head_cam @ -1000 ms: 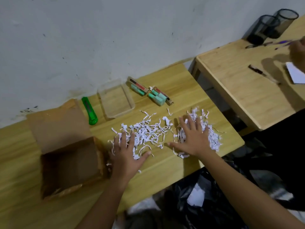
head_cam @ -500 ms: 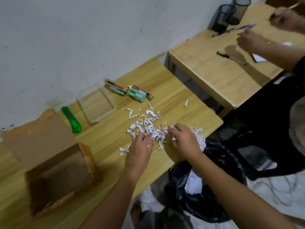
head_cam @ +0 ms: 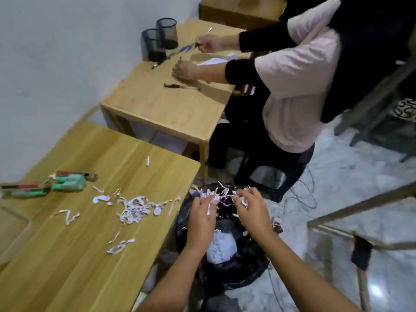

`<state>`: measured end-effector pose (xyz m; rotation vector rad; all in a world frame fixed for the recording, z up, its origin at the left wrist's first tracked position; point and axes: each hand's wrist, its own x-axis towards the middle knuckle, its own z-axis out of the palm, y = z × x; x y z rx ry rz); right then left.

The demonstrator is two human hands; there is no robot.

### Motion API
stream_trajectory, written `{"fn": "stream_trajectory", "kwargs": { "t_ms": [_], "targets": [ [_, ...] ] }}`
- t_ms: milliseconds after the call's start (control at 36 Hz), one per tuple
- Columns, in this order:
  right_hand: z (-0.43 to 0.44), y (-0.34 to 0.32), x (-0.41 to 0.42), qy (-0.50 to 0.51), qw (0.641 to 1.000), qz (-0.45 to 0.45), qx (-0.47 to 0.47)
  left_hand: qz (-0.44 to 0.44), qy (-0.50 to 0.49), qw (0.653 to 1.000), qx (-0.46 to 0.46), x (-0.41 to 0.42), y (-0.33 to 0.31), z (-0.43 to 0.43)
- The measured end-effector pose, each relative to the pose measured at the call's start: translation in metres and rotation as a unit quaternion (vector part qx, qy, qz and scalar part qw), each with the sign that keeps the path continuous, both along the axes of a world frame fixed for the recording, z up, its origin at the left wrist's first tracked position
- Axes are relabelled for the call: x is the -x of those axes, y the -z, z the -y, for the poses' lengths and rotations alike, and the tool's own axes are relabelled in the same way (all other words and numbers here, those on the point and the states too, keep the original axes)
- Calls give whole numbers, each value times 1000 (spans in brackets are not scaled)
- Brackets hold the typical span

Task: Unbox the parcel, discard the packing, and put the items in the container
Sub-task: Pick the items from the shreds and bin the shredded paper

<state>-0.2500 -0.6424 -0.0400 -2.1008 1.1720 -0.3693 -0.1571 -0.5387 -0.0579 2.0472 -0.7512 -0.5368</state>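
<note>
Both hands over the black-lined bin (head_cam: 238, 266), just off the counter's (head_cam: 67, 266) right edge. Left hand (head_cam: 202, 218) and right hand (head_cam: 253, 211) each pinch a clump of the white shredded paper (head_cam: 219, 193), fingers curled around it. More shreds (head_cam: 135, 209) lie loose on the counter near that edge, a few stray strips toward me. Green-capped items (head_cam: 67, 182) sit far left on the counter; blurred, probably markers or tubes. Crumpled white paper (head_cam: 220, 246) in the bin.

dim, soft indoor light; motion blur throughout, wide-angle bending at edges.
</note>
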Motion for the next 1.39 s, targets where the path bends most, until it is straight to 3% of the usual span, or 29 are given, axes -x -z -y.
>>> {"fn": "stream_trajectory", "kwargs": {
  "t_ms": [139, 444, 833, 1000, 1139, 1278, 1389],
  "targets": [
    [12, 25, 35, 61, 992, -16, -108, -47, 29, 998, -42, 26, 29, 22],
    [18, 50, 62, 17, 973, -88, -214, -76, 114, 980, -142, 38, 54, 27],
    [6, 0, 28, -16, 985, -76, -155, -14, 134, 984, -117, 8, 10, 3],
    [-14, -27, -18, -76, 990, -55, -106, 51, 68, 993, -80, -36, -13, -42],
    [-47, -29, -70, -170, 979, -83, -71, 105, -72, 991, -47, -80, -21, -107],
    [-79, -17, -106, -239, 961, -133, -21, 164, -198, 960, -113, -112, -3, -187],
    [-102, -6, -120, -268, 948, -171, 24, 159, -268, 929, -198, -120, 15, -234]
  ]
}}
